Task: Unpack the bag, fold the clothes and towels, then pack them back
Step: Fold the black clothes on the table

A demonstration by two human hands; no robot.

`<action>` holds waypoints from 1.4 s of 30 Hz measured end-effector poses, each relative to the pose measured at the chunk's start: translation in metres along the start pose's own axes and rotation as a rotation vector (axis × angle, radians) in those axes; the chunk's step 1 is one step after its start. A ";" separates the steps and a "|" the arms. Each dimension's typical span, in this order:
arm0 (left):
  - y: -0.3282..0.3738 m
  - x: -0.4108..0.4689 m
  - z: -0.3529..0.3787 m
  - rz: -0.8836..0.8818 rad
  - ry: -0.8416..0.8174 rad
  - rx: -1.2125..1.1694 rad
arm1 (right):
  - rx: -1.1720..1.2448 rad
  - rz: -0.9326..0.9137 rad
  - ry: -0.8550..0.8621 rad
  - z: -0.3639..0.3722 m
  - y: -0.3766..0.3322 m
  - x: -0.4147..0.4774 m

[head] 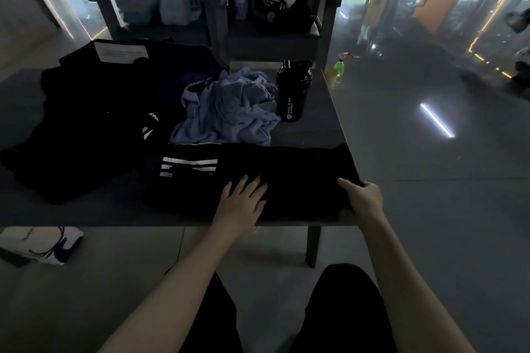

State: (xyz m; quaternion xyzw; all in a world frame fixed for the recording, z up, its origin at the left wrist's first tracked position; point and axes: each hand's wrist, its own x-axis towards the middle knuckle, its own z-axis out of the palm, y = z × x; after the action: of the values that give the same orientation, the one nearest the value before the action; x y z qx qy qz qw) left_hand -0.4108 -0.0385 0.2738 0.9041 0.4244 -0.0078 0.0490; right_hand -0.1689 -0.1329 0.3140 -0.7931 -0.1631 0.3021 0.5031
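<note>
Black striped garment [286, 180] lies spread along the near edge of the table [329, 129] in our head view. Our left hand [242, 200] presses flat on its middle with fingers straight, while our right hand [364, 198] curls round its right end at the table corner. We judge folding to be in hand, with the crumpled lilac cloth [229, 112] behind it not yet folded; next we would carry the gripped end leftward over the pinned middle, keeping edges aligned.
</note>
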 end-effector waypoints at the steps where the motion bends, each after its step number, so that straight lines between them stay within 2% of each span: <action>1: 0.000 0.000 0.000 0.000 -0.008 -0.003 | -0.050 -0.053 0.051 0.001 0.000 -0.003; 5: 0.001 0.000 0.001 -0.008 0.016 0.001 | -0.017 -0.274 0.127 0.014 -0.010 -0.024; 8: 0.001 0.001 0.002 -0.026 -0.014 0.021 | -0.011 -0.447 0.037 0.034 -0.021 -0.042; 14: 0.002 0.002 -0.001 -0.028 -0.050 -0.023 | -0.261 -0.797 -0.147 0.077 -0.016 -0.067; 18: -0.005 -0.003 -0.008 0.005 0.026 -0.119 | -0.298 -0.755 -0.195 0.090 0.005 -0.070; 20: -0.016 -0.004 -0.013 -0.059 0.132 -0.176 | -0.280 -0.696 -0.187 0.091 0.010 -0.069; 22: -0.030 -0.007 -0.013 -0.150 0.218 -0.132 | -0.243 -0.645 -0.158 0.091 0.009 -0.068; 25: -0.046 -0.015 -0.004 -0.212 0.165 -0.041 | -0.193 -0.618 -0.084 0.097 -0.001 -0.069; 28: -0.046 -0.018 0.004 -0.248 0.120 -0.074 | -0.246 -0.745 -0.060 0.108 -0.009 -0.071; 32: -0.049 -0.017 0.004 -0.212 0.109 -0.073 | -0.524 -0.926 -0.217 0.119 0.004 -0.069; 36: -0.056 -0.016 0.002 -0.175 0.092 -0.127 | -0.645 -0.929 -0.247 0.118 0.019 -0.069; 39: -0.061 -0.018 0.002 -0.228 0.114 -0.133 | -0.772 -0.877 -0.299 0.117 0.020 -0.071; 42: -0.063 -0.022 0.006 -0.275 0.105 -0.081 | -0.682 -0.764 -0.335 0.115 0.012 -0.070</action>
State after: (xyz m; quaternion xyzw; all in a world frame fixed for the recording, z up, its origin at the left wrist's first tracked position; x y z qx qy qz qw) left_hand -0.4732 -0.0164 0.2644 0.8340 0.5461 0.0501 0.0615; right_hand -0.2963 -0.0974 0.2892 -0.7367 -0.6068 0.1498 0.2582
